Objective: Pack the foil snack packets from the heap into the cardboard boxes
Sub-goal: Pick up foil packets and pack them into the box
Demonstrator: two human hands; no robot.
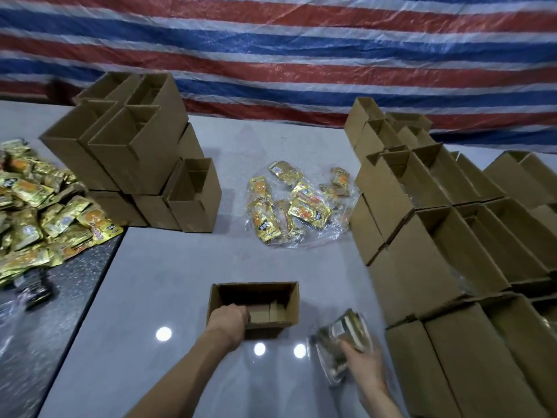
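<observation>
Right hand (360,362), low and close, has its fingers curled round a blurred clear plastic bag of foil packets (340,333), just right of the small open brown cardboard box (291,300). Left hand (229,319) hooks over the box's near wall. Brace it firmly and slide the bag in flat. The gold heap of foil snack packets (39,212) lies far left on the grey surface (150,297).

Makeshift packing workshop, small-scale snack packing. Red-white-blue striped tarpaulin (301,55) hung as back wall. Glossy grey bench (150,297) loaded with open cardboard boxes: left stack (126,152), bigger right stack (437,236). Bulk heap of gold foil snack packets (36,212) at left edge. More packets in clear plastic bag (295,203) mid-bench.
</observation>
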